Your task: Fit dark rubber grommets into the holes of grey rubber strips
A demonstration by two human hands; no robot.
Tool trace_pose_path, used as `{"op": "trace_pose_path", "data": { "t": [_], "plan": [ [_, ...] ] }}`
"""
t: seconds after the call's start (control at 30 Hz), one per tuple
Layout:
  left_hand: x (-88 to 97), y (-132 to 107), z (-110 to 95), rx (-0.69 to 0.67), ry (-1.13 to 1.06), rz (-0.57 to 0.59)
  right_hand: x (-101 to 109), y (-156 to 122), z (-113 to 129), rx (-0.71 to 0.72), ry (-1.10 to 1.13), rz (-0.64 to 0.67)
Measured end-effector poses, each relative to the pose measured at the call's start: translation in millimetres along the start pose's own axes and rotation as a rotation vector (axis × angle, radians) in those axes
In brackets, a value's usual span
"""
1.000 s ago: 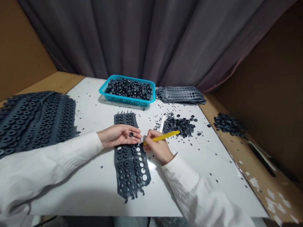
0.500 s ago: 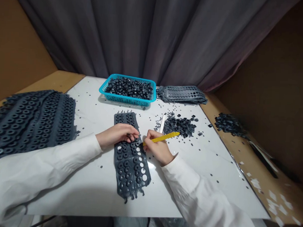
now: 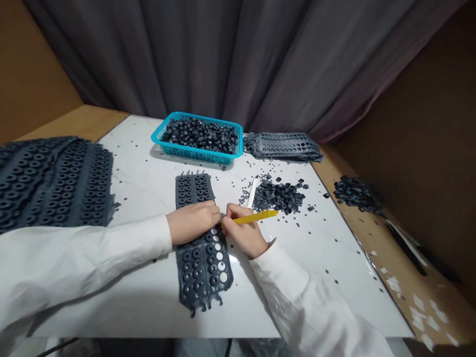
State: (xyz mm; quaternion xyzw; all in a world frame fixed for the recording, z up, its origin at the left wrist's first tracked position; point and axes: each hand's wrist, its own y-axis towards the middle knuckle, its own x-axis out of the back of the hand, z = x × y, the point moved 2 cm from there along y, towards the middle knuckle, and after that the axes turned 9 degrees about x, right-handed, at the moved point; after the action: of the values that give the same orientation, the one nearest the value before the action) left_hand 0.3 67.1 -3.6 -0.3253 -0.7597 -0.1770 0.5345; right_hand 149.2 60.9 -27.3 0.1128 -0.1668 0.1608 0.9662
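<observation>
A dark grey rubber strip (image 3: pixel 199 265) studded with small rings lies lengthwise on the white table (image 3: pixel 140 300); several holes along its right side are punched out. My left hand (image 3: pixel 192 222) rests on the strip's middle with fingers curled down, pressing it. My right hand (image 3: pixel 244 236) grips a yellow tool (image 3: pixel 256 216) like a pen, its tip meeting the strip's right edge just beside my left fingertips.
A turquoise basket (image 3: pixel 164 146) full of dark rings stands at the back. Emptied strips (image 3: pixel 286 147) lie to its right. Loose ring piles (image 3: pixel 280 195) sit right of the hands, another pile (image 3: pixel 354 194) on the wooden edge. A stack of full strips (image 3: pixel 46 179) fills the left.
My left hand has turned palm down and closed over the strip; a small ring seen in its fingers a second ago is out of sight. The view shifted slightly.
</observation>
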Motion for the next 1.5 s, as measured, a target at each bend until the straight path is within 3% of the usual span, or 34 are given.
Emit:
{"op": "trace_pose_path", "data": {
  "t": [0.1, 0.23, 0.27, 0.33, 0.47, 0.57, 0.7, 0.9, 1.1, 1.23, 1.4, 1.5],
  "plan": [
    [3.2, -3.1, 8.2, 0.020, -0.193, -0.097, -0.4, 0.2, 1.0, -0.015, -0.007, -0.004],
    [18.3, -10.2, 34.2, 0.422, -0.790, -0.445, 0.0, 1.0, 0.9, -0.068, 0.062, -0.011],
    [19.9, -11.6, 38.7, 0.497, -0.938, -0.446, 0.2, 1.5, 0.1, -0.088, 0.102, -0.016],
    [19.3, -12.7, 43.0, 0.576, -1.177, -0.322, 1.0, 2.7, -2.0, -0.128, 0.199, -0.051],
    [10.1, -13.1, 43.1, 0.638, -1.383, -0.050, 1.5, 6.2, -4.8, -0.129, 0.276, -0.126],
    [7.9, -11.4, 42.0, 0.596, -1.299, -0.019, -0.2, 7.9, -4.8, -0.127, 0.232, -0.113],
    [13.6, -6.5, 34.8, 0.404, -0.910, -0.042, -1.4, 8.0, -4.6, -0.137, 0.211, -0.105],
    [14.7, 3.3, 22.2, 0.231, -0.346, -0.095, -1.1, 6.6, -5.7, -0.118, 0.134, -0.090],
    [5.0, 11.2, 15.8, 0.029, -0.041, 0.010, -1.7, 6.8, -6.9, -0.105, 0.111, -0.083],
    [5.3, 8.6, 21.4, -0.008, -0.183, -0.054, -1.9, 7.2, -6.0, -0.076, 0.018, -0.067],
    [27.2, -0.9, 44.3, 0.318, -0.616, -0.390, -1.8, 7.2, -2.9, -0.090, 0.032, -0.078],
    [30.8, -2.2, 54.2, 0.489, -0.914, -0.298, 0.0, 8.9, -0.1, -0.131, 0.136, -0.100]
  ]
}}
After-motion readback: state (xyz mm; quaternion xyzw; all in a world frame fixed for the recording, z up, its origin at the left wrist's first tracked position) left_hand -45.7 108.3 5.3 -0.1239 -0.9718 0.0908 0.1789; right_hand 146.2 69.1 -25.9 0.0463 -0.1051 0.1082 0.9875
